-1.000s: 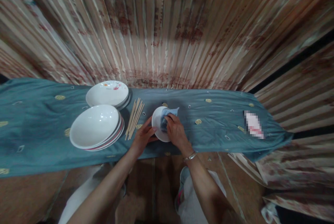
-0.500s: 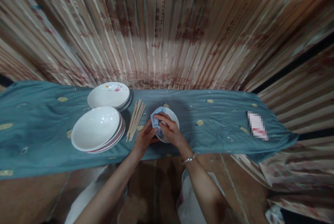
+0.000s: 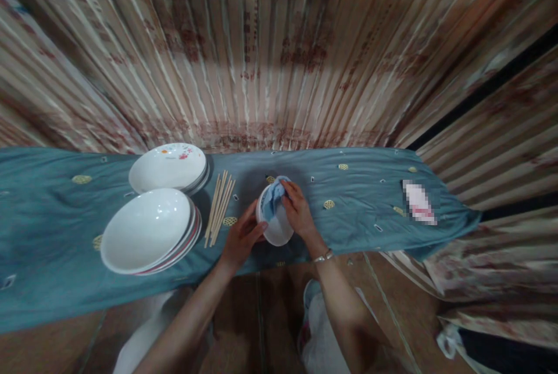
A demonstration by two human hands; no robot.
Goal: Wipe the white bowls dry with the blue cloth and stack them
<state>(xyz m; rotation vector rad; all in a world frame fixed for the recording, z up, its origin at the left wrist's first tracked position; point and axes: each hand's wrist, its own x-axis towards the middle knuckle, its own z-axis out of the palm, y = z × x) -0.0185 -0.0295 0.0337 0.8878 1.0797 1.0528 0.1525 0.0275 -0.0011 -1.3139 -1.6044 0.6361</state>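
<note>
A white bowl (image 3: 279,233) is tilted between my hands at the middle of the table, its inside facing me. My left hand (image 3: 242,235) grips it by the left side, thumb at the rim. In my right hand (image 3: 299,211) is a light blue cloth (image 3: 274,195), pressed against the far inner wall and rim of the bowl. Left of my left hand lie several wooden chopsticks (image 3: 220,208), side by side. Part of the bowl's outside is hidden by my fingers.
Stacked white bowls (image 3: 146,231) stand at the left front, with stacked flower-patterned plates (image 3: 169,169) behind them. A blurred pink-and-white item (image 3: 419,202) lies at the right end. A teal cloth (image 3: 349,228) covers the table; a pleated curtain (image 3: 270,71) hangs behind it.
The bowl has turned and tilted, so more of its inside shows. My right hand has moved with the cloth to the bowl's right rim. The view has shifted slightly right.
</note>
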